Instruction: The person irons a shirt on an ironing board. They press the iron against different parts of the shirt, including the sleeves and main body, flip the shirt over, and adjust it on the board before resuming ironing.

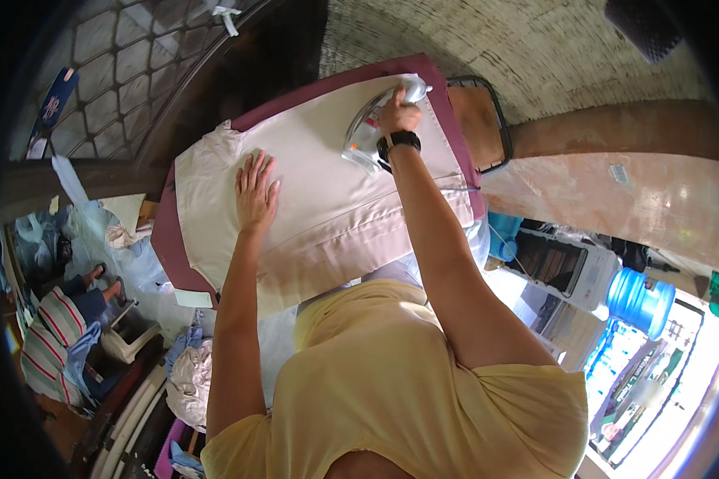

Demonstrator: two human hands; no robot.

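A cream-coloured garment (pixel 319 152) lies spread over a maroon-covered ironing board (pixel 172 247), its lower edge hanging over the near side. My right hand (pixel 399 116), with a black watch at the wrist, is wrapped round the handle of a clothes iron (pixel 363 144). The iron rests on the cloth near the board's far right end. My left hand (pixel 256 190) lies flat on the garment's left part, fingers spread, holding nothing. Bunched fabric (pixel 220 148) sits at the garment's far left corner.
A black-framed rack (pixel 481 124) adjoins the board's right end. A cord (pixel 459 189) runs off to the right. Beyond stand a white appliance (pixel 567 267) and a blue water jug (pixel 641 303). A person in striped clothing (pixel 56 343) is at the left, near crumpled cloth (pixel 192 383).
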